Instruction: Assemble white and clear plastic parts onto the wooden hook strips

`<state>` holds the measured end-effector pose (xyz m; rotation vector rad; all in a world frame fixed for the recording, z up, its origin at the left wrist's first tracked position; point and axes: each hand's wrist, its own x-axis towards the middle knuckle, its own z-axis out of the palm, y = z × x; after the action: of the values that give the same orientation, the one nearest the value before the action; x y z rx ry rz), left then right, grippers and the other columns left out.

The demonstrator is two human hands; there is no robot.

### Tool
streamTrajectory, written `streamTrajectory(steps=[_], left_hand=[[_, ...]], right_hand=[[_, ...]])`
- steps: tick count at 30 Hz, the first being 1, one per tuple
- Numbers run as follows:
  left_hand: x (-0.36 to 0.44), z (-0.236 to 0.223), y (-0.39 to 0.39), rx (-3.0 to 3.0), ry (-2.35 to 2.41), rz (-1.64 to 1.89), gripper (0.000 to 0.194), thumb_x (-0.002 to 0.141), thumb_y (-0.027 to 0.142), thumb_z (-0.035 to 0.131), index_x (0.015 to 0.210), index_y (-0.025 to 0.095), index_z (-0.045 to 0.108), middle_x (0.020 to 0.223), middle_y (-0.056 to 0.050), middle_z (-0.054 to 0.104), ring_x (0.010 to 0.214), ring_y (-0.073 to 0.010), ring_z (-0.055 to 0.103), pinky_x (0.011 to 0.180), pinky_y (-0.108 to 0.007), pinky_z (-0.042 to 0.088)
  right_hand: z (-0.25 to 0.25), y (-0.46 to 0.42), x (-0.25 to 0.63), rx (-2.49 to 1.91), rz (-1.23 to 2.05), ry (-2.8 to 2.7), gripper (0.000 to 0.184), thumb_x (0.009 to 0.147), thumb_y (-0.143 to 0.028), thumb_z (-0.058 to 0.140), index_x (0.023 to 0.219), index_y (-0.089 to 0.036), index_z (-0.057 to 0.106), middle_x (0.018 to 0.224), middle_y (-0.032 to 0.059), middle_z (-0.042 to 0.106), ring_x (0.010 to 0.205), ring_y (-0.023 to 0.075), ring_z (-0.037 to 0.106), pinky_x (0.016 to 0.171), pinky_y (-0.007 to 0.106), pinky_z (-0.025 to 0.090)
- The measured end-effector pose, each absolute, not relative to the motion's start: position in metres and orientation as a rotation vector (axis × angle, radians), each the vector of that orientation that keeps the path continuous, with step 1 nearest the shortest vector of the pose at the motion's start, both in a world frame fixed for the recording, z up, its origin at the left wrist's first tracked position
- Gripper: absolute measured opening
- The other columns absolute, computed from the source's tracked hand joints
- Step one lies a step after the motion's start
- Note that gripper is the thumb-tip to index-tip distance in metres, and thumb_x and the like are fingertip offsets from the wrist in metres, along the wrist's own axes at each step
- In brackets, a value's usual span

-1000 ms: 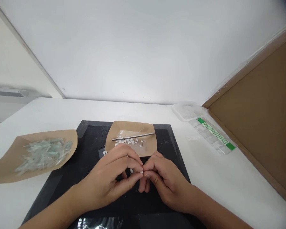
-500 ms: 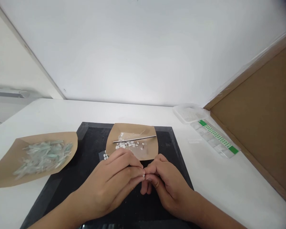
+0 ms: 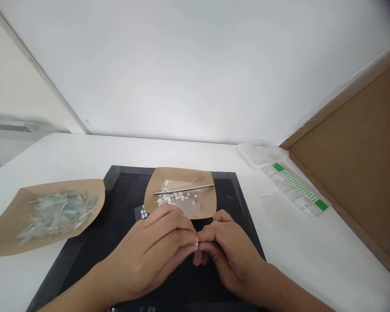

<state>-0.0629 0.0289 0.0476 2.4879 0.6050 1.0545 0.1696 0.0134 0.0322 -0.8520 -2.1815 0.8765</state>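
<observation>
My left hand [image 3: 156, 249] and my right hand [image 3: 227, 247] meet fingertip to fingertip over a black mat [image 3: 117, 203], both pinched on a tiny white piece [image 3: 196, 244]. Just beyond them lies a brown paper sheet [image 3: 203, 201] with several small white pieces [image 3: 175, 197] and a thin metal tool [image 3: 183, 189] across it. A few white pieces [image 3: 143, 213] peek out by my left fingers.
At the left a second brown paper sheet [image 3: 6, 234] holds a heap of pale green slivers [image 3: 56, 210]. At the right stand a clear plastic tray [image 3: 260, 155], a strip with green markings [image 3: 295, 186] and a brown board [image 3: 354, 151]. The table [image 3: 305, 242] is white.
Both hands stay pinched together on the small white piece; they have shifted slightly toward me and to the right.
</observation>
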Motion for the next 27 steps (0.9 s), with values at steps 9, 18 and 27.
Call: streamTrajectory(steps=[9, 18, 27], left_hand=[[-0.0638, 0.0437, 0.0293, 2.481, 0.602, 1.126, 0.022, 0.095, 0.001, 0.066, 0.114, 0.013, 0.067, 0.102, -0.010, 0.071, 0.098, -0.0211, 0.064, 0.092, -0.037, 0.056], [-0.0571, 0.0406, 0.0269, 2.359, 0.691, 1.206, 0.024, 0.095, -0.002, 0.064, 0.113, 0.013, 0.066, 0.101, -0.009, 0.071, 0.096, -0.0204, 0.064, 0.092, -0.039, 0.052], [-0.0584, 0.0412, 0.0263, 2.372, 0.613, 1.188, 0.025, 0.094, -0.003, 0.064, 0.114, 0.012, 0.066, 0.101, -0.009, 0.071, 0.097, -0.0196, 0.063, 0.095, -0.040, 0.050]], right_hand=[[0.0355, 0.0140, 0.1689, -0.858, 0.862, -2.186, 0.019, 0.107, -0.016, 0.045, 0.097, -0.024, 0.058, 0.079, -0.0050, 0.072, 0.065, 0.0111, 0.062, 0.085, 0.034, 0.038], [0.0368, 0.0136, 0.1721, -0.859, 0.736, -2.221, 0.010, 0.103, -0.020, 0.056, 0.112, -0.023, 0.055, 0.092, -0.0004, 0.069, 0.078, 0.0157, 0.060, 0.084, 0.036, 0.036], [0.0345, 0.0160, 0.1704, -0.848, 0.580, -2.265, 0.006, 0.109, -0.024, 0.052, 0.103, -0.022, 0.053, 0.088, -0.0005, 0.068, 0.077, 0.0153, 0.060, 0.080, 0.034, 0.032]])
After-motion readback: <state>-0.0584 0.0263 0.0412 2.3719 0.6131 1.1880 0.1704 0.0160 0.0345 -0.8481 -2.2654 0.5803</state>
